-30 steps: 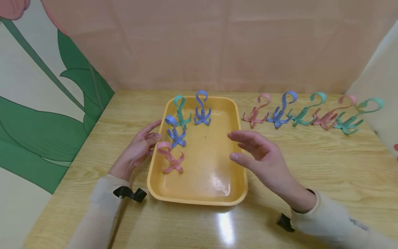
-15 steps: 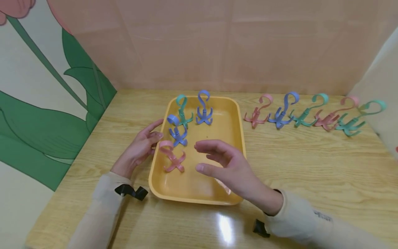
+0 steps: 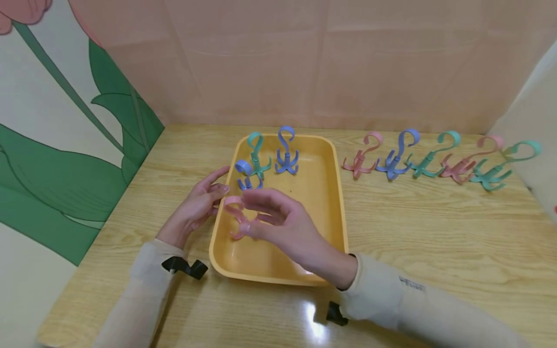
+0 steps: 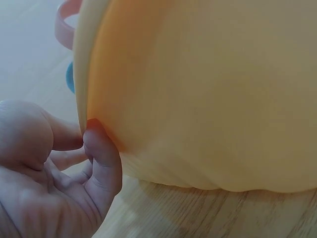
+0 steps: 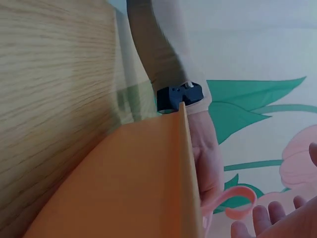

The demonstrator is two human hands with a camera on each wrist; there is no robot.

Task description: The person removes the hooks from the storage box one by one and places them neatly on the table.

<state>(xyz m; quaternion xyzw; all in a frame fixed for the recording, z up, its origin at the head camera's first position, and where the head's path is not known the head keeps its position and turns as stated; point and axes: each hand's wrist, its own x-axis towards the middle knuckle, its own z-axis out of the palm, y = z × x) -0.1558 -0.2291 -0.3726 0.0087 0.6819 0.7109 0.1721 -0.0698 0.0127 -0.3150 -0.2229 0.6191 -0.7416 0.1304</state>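
A shallow yellow tray [image 3: 265, 279] stands on the table. My left hand [image 3: 196, 208] pinches its left rim; in the left wrist view, thumb and forefinger [image 4: 104, 163] close on the tray edge [image 4: 89, 54]. My right hand [image 3: 289, 227] is over the tray's left part, fingers loosely bent, thumb and fingers apart. Its thumb overlaps the arms of a pink rotating hook [image 3: 240, 216]; contact cannot be told. Behind that lie a blue hook [image 3: 244, 168], partly hidden by the right hand, a green hook [image 3: 256, 158], and another blue hook [image 3: 286, 162].
Right of the tray, a row of hooks lies on the wooden table [image 3: 435, 232]: pink [image 3: 359, 162], blue [image 3: 393, 163], green [image 3: 426, 163], then another pink [image 3: 459, 166] and green [image 3: 489, 175]. A pink backdrop [image 3: 278, 67] rises behind the table.
My right hand has moved left from the tray's right edge to the pink hook, covering part of it and the near blue hook. The left hand keeps its hold on the rim.
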